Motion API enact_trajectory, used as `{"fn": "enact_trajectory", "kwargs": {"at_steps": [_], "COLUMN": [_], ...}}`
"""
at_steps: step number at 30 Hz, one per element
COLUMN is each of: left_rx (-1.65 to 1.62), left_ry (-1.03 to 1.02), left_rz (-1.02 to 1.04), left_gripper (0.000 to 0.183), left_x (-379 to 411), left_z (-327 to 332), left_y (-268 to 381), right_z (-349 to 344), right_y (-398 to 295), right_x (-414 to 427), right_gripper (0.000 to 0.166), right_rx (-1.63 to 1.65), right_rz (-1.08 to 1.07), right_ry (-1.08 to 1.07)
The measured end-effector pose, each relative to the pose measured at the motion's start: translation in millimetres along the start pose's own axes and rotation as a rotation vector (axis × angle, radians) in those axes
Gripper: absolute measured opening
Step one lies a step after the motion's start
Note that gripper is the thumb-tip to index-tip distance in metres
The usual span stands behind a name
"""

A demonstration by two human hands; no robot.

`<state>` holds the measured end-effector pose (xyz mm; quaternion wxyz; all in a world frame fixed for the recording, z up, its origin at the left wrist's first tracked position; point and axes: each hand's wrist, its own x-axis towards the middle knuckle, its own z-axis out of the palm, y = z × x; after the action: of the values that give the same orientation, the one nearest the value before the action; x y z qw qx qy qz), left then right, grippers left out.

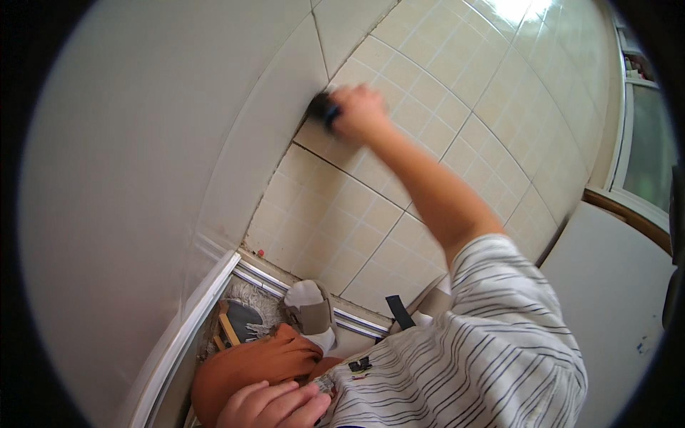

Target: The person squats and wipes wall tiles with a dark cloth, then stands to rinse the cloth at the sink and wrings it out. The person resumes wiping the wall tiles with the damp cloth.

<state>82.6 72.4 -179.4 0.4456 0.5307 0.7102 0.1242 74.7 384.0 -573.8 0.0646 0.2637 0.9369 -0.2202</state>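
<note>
My right hand (359,113) is closed around a dark, blurred object (322,109) with a blue part, likely a brush. That object is at the joint where the beige tiled floor (428,112) meets the pale wall (251,123). My right arm reaches out over the tiles. My left hand (275,406) lies low in the view near my lap, beside the orange-brown trousers (251,364) and the striped shirt (444,369). Its fingers are together and slightly bent; its palm side is hidden, so whether it holds anything does not show.
A metal sliding-door track (267,278) crosses the floor by my slippered foot (310,307). A shaggy grey mat (249,315) lies beyond it. A small red bit (261,253) is near the wall corner. At right stand a white panel (604,289) and a framed glass pane (650,144).
</note>
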Motion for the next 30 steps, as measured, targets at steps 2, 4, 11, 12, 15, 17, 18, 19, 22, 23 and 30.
{"fn": "enact_trajectory", "kwargs": {"at_steps": [2,4,11,12,15,17,18,19,22,23,30], "left_rx": [0.001,0.013,0.006,0.006,0.045,0.060,0.053,0.045,0.031,0.023,-0.036], "left_ry": [0.010,-0.015,-0.130,-0.126,-0.090,-0.088,-0.081,-0.074,-0.097,-0.111,-0.161], "left_rz": [0.022,0.061,0.007,0.005,0.022,0.030,0.033,0.026,0.009,-0.007,-0.148], "left_gripper": [0.046,0.045,0.051,0.053,0.056,0.057,0.058,0.059,0.060,0.061,0.059], "left_x": [3,8,-6,-9,-6,-4,-1,1,8,10,22], "left_z": [-1,-4,11,13,18,14,12,10,4,4,1], "left_y": [1,11,9,6,12,9,8,7,3,2,-8], "right_z": [35,95,115,71,15,-23,-40,-57,-59,-58,-85], "right_y": [-75,-140,-141,-95,88,196,239,263,336,338,232], "right_x": [-49,-95,-152,-147,-119,-112,-114,-115,-107,-95,72], "right_gripper": [0.033,0.030,0.048,0.047,0.055,0.065,0.068,0.062,0.051,0.049,0.050], "right_rx": [-0.043,0.110,1.167,1.379,1.426,1.758,1.704,1.475,0.864,0.640,0.401], "right_rz": [-0.152,-0.304,-0.086,0.099,0.331,0.278,0.301,0.491,0.751,0.849,0.960], "right_ry": [-0.218,-0.222,-0.198,-0.328,0.008,0.158,0.293,0.489,0.664,0.714,0.547]}}
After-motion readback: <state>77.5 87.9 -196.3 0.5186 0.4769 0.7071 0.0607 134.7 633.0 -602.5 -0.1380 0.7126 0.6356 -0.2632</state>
